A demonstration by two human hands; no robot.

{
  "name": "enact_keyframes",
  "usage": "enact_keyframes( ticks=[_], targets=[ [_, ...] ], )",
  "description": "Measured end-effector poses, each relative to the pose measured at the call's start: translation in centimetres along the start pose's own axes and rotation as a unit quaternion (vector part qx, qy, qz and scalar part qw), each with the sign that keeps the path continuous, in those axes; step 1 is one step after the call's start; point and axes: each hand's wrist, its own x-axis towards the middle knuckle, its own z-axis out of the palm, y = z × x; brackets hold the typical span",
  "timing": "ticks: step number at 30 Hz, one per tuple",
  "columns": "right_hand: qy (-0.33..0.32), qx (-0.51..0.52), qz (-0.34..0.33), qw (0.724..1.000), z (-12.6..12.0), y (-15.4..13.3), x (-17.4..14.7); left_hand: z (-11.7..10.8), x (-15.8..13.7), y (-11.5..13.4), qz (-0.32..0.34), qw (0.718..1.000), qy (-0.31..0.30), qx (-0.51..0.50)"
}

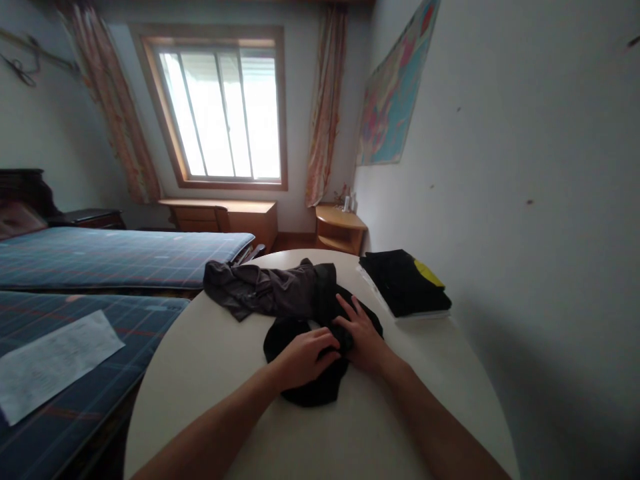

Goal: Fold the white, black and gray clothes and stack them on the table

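Note:
A black cloth garment [315,393] lies bunched on the round white table [225,400], its kind not clear from its folds. My left hand [306,359] is on it from the left, with curled fingers and thumb closed on a dark fold at the middle. My right hand [367,339] rests on the right part of the same cloth, fingers spread and its palm facing down. Between both hands a small dark bunch shows, partly hidden by the fingers. Just behind, a dark grey garment [280,291] with a wide black band stretches to the left and touches the black cloth.
Toward the back right edge of the table sits a folded black garment with a yellow patch [405,283] on something white. Two beds with blue plaid mattresses [125,250] stand to the left, one bearing a paper sheet [60,360]. A white wall [540,267] rises close on the right.

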Motion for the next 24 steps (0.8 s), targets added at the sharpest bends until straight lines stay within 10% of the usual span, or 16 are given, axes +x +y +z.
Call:
enact_keyframes(
  ticks=[7,16,20,24],
  targets=[
    [0.117,0.047,0.105,0.986,-4.2,1.6,-0.2,-2.4,0.3,-4.7,-0.107,0.959,0.19,0.181],
    [0.399,-0.005,0.108,0.911,-7.0,2.4,-1.5,-2.2,0.6,-7.3,-0.242,0.915,0.073,0.315],
    [0.44,-0.019,0.094,0.893,-7.5,2.2,-1.7,-3.0,0.8,-7.4,-0.245,0.93,0.105,0.254],
    [0.409,-0.029,0.087,0.908,-7.2,2.2,-1.5,-5.3,1.2,-8.5,-0.245,0.916,0.316,0.024]
  ],
)
